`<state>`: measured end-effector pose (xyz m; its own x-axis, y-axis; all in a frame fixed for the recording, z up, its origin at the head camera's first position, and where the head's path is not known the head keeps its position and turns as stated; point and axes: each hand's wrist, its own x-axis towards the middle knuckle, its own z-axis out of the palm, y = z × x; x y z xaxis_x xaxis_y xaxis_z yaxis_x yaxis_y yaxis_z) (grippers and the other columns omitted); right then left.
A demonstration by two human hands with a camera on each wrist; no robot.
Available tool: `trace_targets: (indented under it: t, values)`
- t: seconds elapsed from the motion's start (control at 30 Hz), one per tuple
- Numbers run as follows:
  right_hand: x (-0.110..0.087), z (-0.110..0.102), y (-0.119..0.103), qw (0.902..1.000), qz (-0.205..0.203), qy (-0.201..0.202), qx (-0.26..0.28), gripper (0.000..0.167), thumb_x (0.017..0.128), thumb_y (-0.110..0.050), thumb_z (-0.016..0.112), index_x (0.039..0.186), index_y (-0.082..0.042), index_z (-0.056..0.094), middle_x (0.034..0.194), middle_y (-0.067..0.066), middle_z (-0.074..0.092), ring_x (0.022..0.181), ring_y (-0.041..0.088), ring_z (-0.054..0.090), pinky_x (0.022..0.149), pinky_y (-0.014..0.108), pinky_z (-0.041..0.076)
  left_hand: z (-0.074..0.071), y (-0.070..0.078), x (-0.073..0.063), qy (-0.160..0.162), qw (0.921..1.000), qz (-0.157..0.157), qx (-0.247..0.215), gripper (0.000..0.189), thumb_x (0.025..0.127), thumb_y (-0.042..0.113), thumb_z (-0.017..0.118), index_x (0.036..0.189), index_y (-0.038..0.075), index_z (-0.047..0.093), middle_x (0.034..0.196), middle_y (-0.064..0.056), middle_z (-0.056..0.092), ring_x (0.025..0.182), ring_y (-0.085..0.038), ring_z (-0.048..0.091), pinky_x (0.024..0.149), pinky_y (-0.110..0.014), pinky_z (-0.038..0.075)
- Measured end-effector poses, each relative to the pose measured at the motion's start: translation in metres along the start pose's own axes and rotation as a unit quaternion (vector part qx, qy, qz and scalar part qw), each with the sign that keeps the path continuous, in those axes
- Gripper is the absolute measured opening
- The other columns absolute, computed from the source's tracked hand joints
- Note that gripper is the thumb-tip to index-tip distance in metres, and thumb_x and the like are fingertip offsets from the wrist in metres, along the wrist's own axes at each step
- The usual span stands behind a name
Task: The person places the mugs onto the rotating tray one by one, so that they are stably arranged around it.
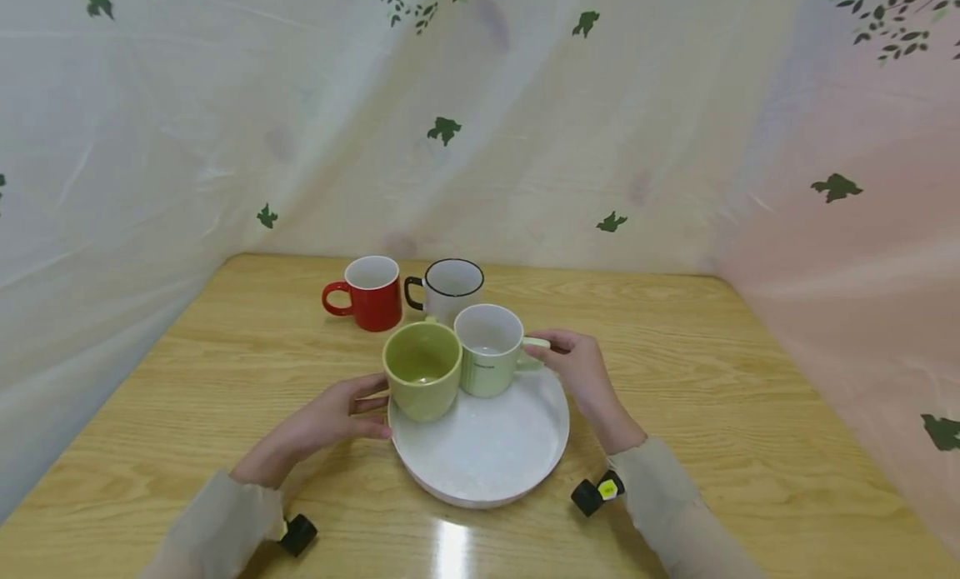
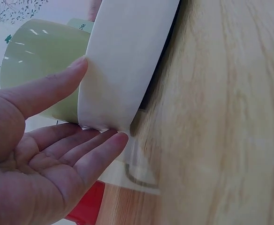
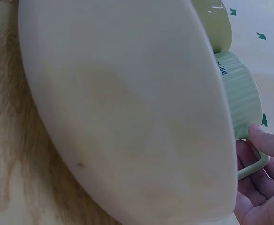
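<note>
Right of centre in the head view, pinches the handle of a pale green, ribbed, white-lined ceramic mug [image 1: 487, 375] between thumb and curled fingers of the right hand [image 1: 576, 364]. Left of centre, rests the nearly straight fingers of the left hand [image 1: 345, 414] against the outer wall of a round, white, shallow tray [image 1: 495, 450], with the thumb apart from them at the rim; clamps nothing there.

Just beyond, shows the pale green mug over the upper part of the tray, close beside a glossy yellow-green, round-bodied mug [image 1: 423, 397] at the tray's upper left edge. Cannot tell whether touching or barely apart, nor whether fully set down. With a hold on the handle alone, could easily tilt the pale green mug or swing it leftward, and so bump the yellow-green mug toward the rim or chip its glaze. By pressing too hard with the left fingers, could slide the tray across the pale wooden desk [image 1: 720, 387] under both mugs. With so much crowded at the upper left, might also unbalance the tray, if narrow underneath; shows only a dark strip below the wall in the left wrist view, too unclear to read.

Farther out, toward the upper middle of the frame, has a white, black-rimmed mug [image 1: 450, 301] half hidden behind the other two, then, left of that, a glossy red, white-lined mug [image 1: 377, 306]. With any shove up the frame, would probably strike the white, black-rimmed mug first, judging by nearness.
</note>
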<state>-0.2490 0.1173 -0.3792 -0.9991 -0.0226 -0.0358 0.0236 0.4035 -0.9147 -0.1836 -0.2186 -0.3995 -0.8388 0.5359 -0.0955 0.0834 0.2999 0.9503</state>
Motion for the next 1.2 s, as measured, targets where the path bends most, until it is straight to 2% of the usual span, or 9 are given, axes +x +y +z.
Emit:
trace_targets:
  t: [0.27, 0.5, 0.7, 0.9, 1.2]
  values:
    - [0.0, 0.001, 0.0, 0.9999, -0.011, -0.012, 0.002, 0.03, 0.089, -0.022, 0.071, 0.114, -0.006, 0.07, 0.108, 0.011, 0.069, 0.088, 0.015, 0.052, 0.074, 0.02, 0.047, 0.001, -0.002, -0.001, 0.005, 0.9999, -0.005, -0.013, 0.083, 0.087, 0.013, 0.071, 0.15, -0.007, 0.021, 0.156, -0.03, 0.02, 0.14, -0.049, 0.029, 0.106, -0.037, 0.045]
    - [0.0, -0.003, 0.001, 0.9995, -0.019, -0.024, -0.004, 0.031, 0.089, -0.024, 0.07, 0.115, -0.007, 0.07, 0.111, 0.011, 0.069, 0.09, 0.016, 0.054, 0.077, 0.021, 0.048, 0.003, 0.0, 0.002, 0.013, 0.9997, -0.016, -0.013, 0.088, 0.086, 0.016, 0.074, 0.151, -0.006, 0.02, 0.157, -0.029, 0.019, 0.141, -0.048, 0.029, 0.107, -0.039, 0.043]
    - [0.0, -0.005, -0.001, 0.9988, -0.03, -0.037, 0.008, 0.028, 0.09, -0.019, 0.069, 0.114, -0.004, 0.07, 0.107, 0.012, 0.071, 0.087, 0.011, 0.059, 0.078, 0.021, 0.051, 0.007, 0.001, 0.002, 0.031, 0.9993, -0.019, -0.005, 0.081, 0.09, 0.015, 0.069, 0.151, -0.006, 0.02, 0.157, -0.028, 0.02, 0.141, -0.047, 0.029, 0.111, -0.046, 0.038]
    - [-0.001, -0.006, -0.001, 0.9989, -0.03, -0.037, 0.002, 0.029, 0.09, -0.019, 0.07, 0.113, -0.003, 0.07, 0.106, 0.011, 0.072, 0.085, 0.008, 0.061, 0.078, 0.021, 0.052, 0.011, 0.0, 0.002, 0.046, 0.9984, -0.031, -0.006, 0.079, 0.091, 0.014, 0.067, 0.151, -0.005, 0.02, 0.157, -0.028, 0.021, 0.141, -0.046, 0.03, 0.111, -0.046, 0.039]
    - [0.001, -0.008, 0.002, 0.9988, -0.016, -0.047, 0.003, 0.033, 0.091, -0.024, 0.069, 0.118, -0.005, 0.069, 0.113, 0.011, 0.071, 0.095, 0.01, 0.062, 0.089, 0.028, 0.053, 0.014, -0.001, 0.004, 0.059, 0.997, -0.046, -0.018, 0.078, 0.091, 0.011, 0.067, 0.151, -0.004, 0.02, 0.158, -0.026, 0.02, 0.142, -0.045, 0.029, 0.11, -0.045, 0.039]
